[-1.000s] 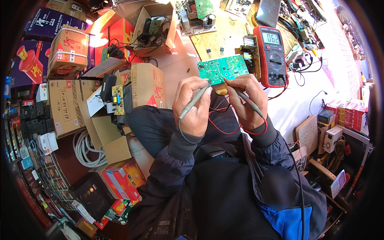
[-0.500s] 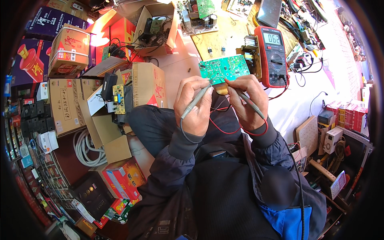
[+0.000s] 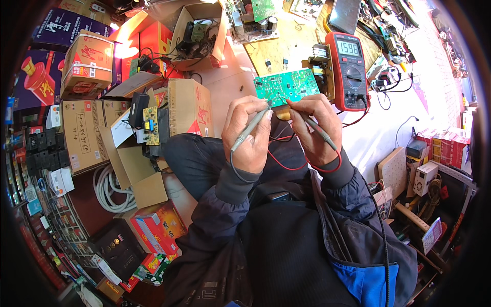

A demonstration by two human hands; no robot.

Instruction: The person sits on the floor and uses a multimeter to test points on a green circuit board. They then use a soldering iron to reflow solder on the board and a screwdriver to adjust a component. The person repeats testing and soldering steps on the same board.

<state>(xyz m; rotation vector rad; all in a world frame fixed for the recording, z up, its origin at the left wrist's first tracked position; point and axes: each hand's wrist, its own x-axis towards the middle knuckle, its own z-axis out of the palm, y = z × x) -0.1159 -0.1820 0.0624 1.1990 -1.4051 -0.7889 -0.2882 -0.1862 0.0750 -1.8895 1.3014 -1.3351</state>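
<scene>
My left hand (image 3: 246, 134) is closed round a grey test probe (image 3: 247, 132) with a dark lead. In my right hand (image 3: 318, 123) is a second grey probe (image 3: 318, 129), with a red lead (image 3: 327, 170) looping below it. Both probes point at the near edge of a green circuit board (image 3: 287, 85); whether the tips touch it is too small to tell. Just beyond my right hand lies a red and black multimeter (image 3: 351, 71), its display lit with digits and leads plugged in at its near end. Two small three-legged components (image 3: 276, 64) lie past the board.
On the bench are a dark phone (image 3: 344, 17), more circuit boards (image 3: 255, 23) and a clutter of tools and cables at the far right. To the left stand open cardboard boxes (image 3: 190, 105) with electronic parts, a coiled pale hose (image 3: 113, 189) and a red box (image 3: 158, 227).
The number on the multimeter's display has changed. The right probe's tip has shifted slightly on the board; both hands otherwise keep nearly the same place.
</scene>
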